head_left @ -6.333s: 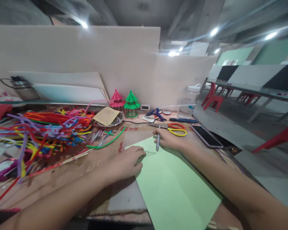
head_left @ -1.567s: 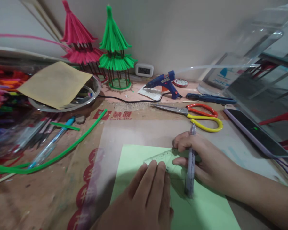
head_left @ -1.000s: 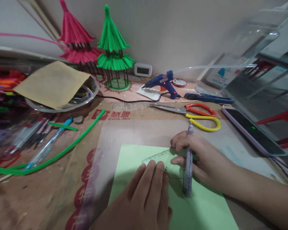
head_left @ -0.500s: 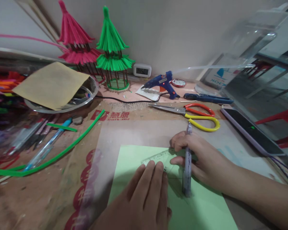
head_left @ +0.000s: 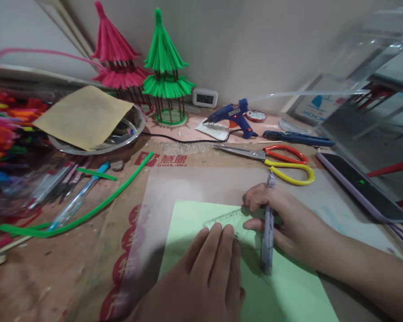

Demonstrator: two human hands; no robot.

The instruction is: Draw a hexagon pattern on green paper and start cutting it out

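paper [head_left: 287, 293], pale green with faint lines, lies on the near side of the scissors [head_left: 264, 156], lower edge cut off; left hand [head_left: 206, 270], flat, fingers together, partly hides a clear ruler [head_left: 225, 217]; right hand [head_left: 290, 219] is closed round a greyish pen [head_left: 267, 235], tip blurred

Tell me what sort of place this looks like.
Probably a craft workspace: a blue glue gun, a pair of scissors and a green pagoda-like model with a fuzzy tiered roof all point to handicraft work.
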